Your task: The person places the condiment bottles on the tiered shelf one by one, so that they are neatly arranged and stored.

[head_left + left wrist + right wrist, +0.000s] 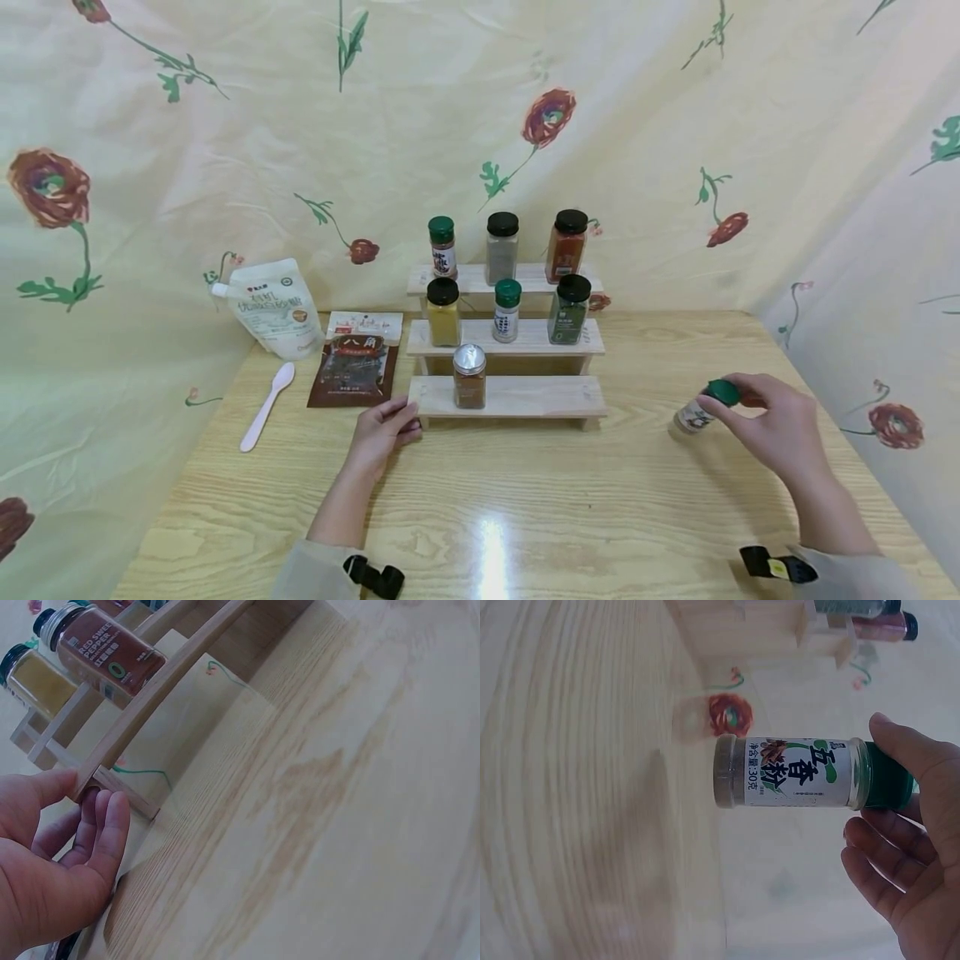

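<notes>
My right hand [780, 421] pinches the green cap of a small spice jar [795, 772] with a white label, at the right of the table. The jar leans, its base close to the tabletop; whether it touches is hard to tell. At the left end of a three-tier wooden spice rack [540, 396], my left hand [382, 437] grips the lowest board, thumb on top and fingers curled beneath. A silver-capped jar of red-brown powder [109, 656] stands on that lowest tier.
The middle tier bears a yellow powder jar [444, 321], a green-capped jar [506, 321] and a dark green jar [567, 317]. Three more jars line the top tier. Left of the rack lie a brown star anise packet [352, 371], a white spout pouch [273, 308] and a spoon [266, 408].
</notes>
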Demonstrator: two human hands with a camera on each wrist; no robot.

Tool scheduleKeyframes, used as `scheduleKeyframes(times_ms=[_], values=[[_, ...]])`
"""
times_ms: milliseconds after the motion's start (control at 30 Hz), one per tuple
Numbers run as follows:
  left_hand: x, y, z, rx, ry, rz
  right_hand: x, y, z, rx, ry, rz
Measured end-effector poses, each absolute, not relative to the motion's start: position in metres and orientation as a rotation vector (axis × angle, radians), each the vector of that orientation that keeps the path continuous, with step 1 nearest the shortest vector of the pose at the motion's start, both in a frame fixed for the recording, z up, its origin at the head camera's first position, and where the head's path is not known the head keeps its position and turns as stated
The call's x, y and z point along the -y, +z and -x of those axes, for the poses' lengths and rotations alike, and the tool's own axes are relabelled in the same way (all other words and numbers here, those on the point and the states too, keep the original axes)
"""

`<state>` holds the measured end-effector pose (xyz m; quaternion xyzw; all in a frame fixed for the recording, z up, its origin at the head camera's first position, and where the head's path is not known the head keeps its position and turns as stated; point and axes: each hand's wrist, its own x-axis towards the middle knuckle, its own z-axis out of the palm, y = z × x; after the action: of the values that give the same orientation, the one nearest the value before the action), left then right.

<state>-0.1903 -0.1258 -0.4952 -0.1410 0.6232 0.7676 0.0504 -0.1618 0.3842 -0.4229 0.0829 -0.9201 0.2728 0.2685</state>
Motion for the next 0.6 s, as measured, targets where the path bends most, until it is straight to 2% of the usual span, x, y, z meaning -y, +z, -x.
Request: scheduleKeyframes(times_ms=[600], values=[[0.127,-0.496,0.191,-1.903,2.334,0.409,-0.315,-0.411,0.192,2.369,0.736,-0.556]])
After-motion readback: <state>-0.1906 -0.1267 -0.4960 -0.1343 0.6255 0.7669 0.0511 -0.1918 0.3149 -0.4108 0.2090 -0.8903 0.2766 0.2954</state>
